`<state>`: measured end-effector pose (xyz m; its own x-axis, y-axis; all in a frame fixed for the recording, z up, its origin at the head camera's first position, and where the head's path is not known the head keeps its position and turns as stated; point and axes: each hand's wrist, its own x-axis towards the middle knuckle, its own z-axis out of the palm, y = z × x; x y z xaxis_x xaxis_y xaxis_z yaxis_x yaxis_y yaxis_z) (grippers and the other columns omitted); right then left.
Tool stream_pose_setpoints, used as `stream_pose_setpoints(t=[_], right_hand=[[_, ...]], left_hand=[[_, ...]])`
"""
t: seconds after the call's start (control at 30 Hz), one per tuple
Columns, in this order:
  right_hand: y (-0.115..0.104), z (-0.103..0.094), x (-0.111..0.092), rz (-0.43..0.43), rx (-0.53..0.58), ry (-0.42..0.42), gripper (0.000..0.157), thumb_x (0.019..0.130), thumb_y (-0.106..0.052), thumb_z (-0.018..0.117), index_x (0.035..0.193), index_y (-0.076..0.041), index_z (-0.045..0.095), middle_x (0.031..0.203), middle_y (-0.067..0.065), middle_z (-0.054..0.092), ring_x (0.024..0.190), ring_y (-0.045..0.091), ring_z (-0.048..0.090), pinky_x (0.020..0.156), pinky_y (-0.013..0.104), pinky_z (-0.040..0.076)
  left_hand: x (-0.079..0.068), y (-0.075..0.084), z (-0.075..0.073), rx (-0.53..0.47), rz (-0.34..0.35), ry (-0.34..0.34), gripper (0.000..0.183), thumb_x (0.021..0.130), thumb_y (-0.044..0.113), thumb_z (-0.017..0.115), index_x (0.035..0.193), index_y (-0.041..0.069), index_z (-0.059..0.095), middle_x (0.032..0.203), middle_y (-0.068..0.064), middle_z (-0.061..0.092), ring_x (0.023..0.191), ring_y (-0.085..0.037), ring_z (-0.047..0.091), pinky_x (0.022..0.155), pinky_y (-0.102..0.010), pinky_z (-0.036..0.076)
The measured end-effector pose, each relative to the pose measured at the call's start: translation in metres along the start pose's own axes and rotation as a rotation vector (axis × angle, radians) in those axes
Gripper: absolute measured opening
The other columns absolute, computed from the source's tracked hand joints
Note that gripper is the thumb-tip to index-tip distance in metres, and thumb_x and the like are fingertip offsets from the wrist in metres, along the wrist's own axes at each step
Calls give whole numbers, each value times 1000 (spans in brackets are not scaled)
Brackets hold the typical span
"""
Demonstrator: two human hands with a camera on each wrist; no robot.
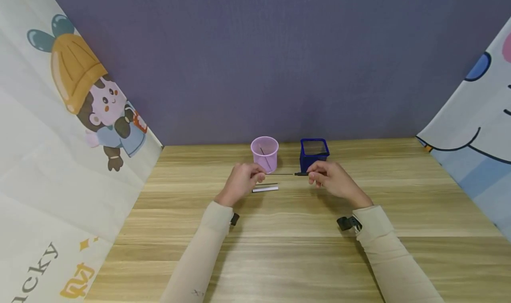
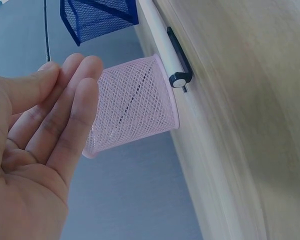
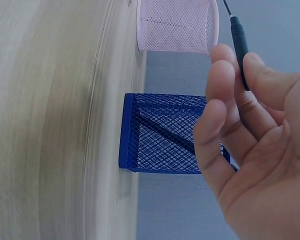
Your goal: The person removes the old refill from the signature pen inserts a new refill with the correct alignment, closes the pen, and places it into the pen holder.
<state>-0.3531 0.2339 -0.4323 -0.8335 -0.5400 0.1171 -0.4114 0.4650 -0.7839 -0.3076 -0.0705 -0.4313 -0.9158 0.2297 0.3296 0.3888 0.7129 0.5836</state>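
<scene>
Dark rod [image 2: 47, 32] pinched in left grip [image 1: 241, 179] (held end hidden), black barrel [image 3: 238, 37] in right grip [image 1: 336, 181].

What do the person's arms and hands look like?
The left sleeve is long and cream, with a small dark mark; the right sleeve matches in colour. A black left-wrist device and black right-wrist device show. The left hand and right hand are ungloved.

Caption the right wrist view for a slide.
Right hand pinches a slim black barrel near a blue mesh holder and a pink mesh cup.
</scene>
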Motion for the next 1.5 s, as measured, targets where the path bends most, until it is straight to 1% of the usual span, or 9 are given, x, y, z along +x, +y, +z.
stream_pose_setpoints(t=[0.3, 0.5, 0.6, 0.87, 1.13, 1.33, 1.43, 1.5], right_hand=[[5, -7, 9, -8, -1, -11, 20, 105, -11, 57, 112, 4, 67, 87, 12, 73, 75, 39, 67, 66, 43, 59], [8, -13, 13, -17, -3, -18, 20, 105, -13, 58, 113, 3, 68, 88, 12, 73, 74, 36, 67, 66, 40, 59], [6, -11, 10, -12, -3, -15, 21, 105, -14, 58, 113, 2, 68, 89, 12, 73, 75, 35, 68, 66, 39, 59], [1, -6, 5, -3, -2, -7, 19, 104, -13, 58, 112, 0, 68, 90, 15, 74, 74, 33, 68, 66, 38, 59], [0, -3, 3, 3, -8, -11, 18, 105, -12, 58, 112, 0, 69, 91, 16, 74, 74, 37, 68, 66, 41, 59], [0, -2, 4, -1, -11, -20, 18, 105, -11, 56, 113, -1, 68, 92, 17, 74, 75, 37, 68, 67, 41, 60], [0, -2, 4, -2, -7, -22, 17, 105, -9, 56, 114, 0, 68, 92, 16, 74, 75, 37, 68, 67, 42, 60], [0, -2, 4, 3, -5, -26, 17, 105, -8, 56, 114, 0, 68, 93, 18, 74, 75, 37, 68, 67, 42, 60]], left_hand=[[7, 3, 3, 3, -3, 19, 4, 91, 5, 75, 94, 6, 78, 83, -4, 77, 73, -11, 69, 69, -23, 58], [12, 4, 5, 20, -8, 29, 4, 91, 5, 75, 94, 7, 78, 82, -3, 77, 72, -9, 67, 68, -23, 58], [10, 4, 4, 20, -3, 26, 4, 91, 5, 75, 93, 7, 78, 82, -2, 77, 72, -9, 67, 68, -22, 57], [6, 7, 1, -6, 18, 12, 6, 91, 4, 75, 96, 1, 78, 83, -5, 77, 73, -12, 68, 69, -24, 59], [3, 9, 0, 5, 19, 9, 4, 91, 7, 75, 93, 6, 78, 83, -3, 77, 74, -10, 69, 71, -23, 59], [3, 10, 2, -7, 33, 4, 5, 91, 6, 75, 95, 3, 78, 84, -5, 78, 76, -13, 71, 73, -26, 60], [3, 10, 3, 4, 36, 4, 6, 91, 6, 75, 96, 2, 78, 84, -5, 77, 76, -13, 71, 74, -27, 60], [3, 11, 3, 14, 33, 0, 8, 91, 7, 75, 96, 2, 78, 85, -5, 78, 77, -13, 71, 74, -27, 60]])
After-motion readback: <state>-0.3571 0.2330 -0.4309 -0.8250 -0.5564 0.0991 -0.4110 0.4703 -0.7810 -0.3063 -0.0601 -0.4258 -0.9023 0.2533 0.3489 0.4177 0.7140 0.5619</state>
